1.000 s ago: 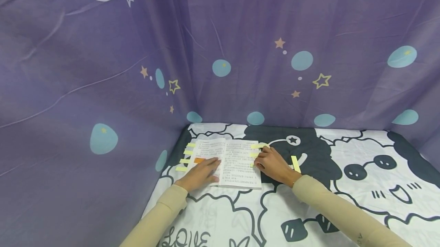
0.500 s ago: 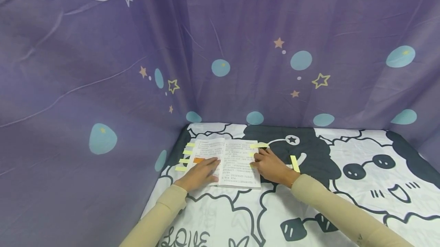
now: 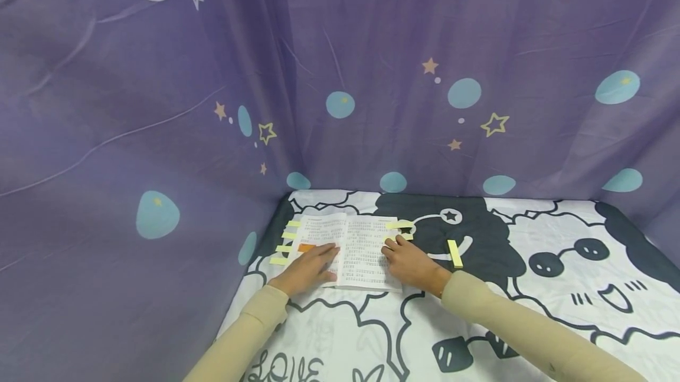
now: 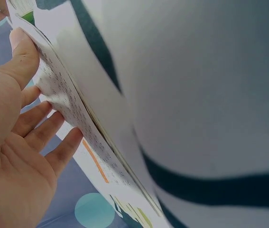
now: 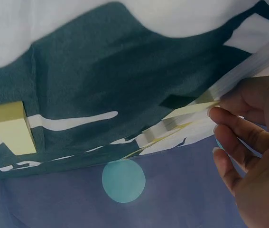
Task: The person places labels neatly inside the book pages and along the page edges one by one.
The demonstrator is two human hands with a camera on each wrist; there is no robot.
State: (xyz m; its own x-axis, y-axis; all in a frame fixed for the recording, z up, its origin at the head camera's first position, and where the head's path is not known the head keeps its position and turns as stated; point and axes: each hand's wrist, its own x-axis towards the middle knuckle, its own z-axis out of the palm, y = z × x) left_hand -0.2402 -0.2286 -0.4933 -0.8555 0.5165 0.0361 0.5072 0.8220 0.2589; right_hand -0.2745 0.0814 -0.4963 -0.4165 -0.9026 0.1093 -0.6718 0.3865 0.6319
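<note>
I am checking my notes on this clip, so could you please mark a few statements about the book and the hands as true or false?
1. The book lies open on the cloth. True.
2. The left hand rests flat on the left page. True.
3. The pad of sticky notes lies on the book. False: it lies on the cloth, right of the book.
4. The right hand is lifted off the book. False: its fingers touch the right page's edge.

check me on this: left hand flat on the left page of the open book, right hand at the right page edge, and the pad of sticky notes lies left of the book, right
Not quite. The head view shows the pad of sticky notes lying right of the open book, past the right hand. The rest holds: the left hand lies flat on the left page.
</note>
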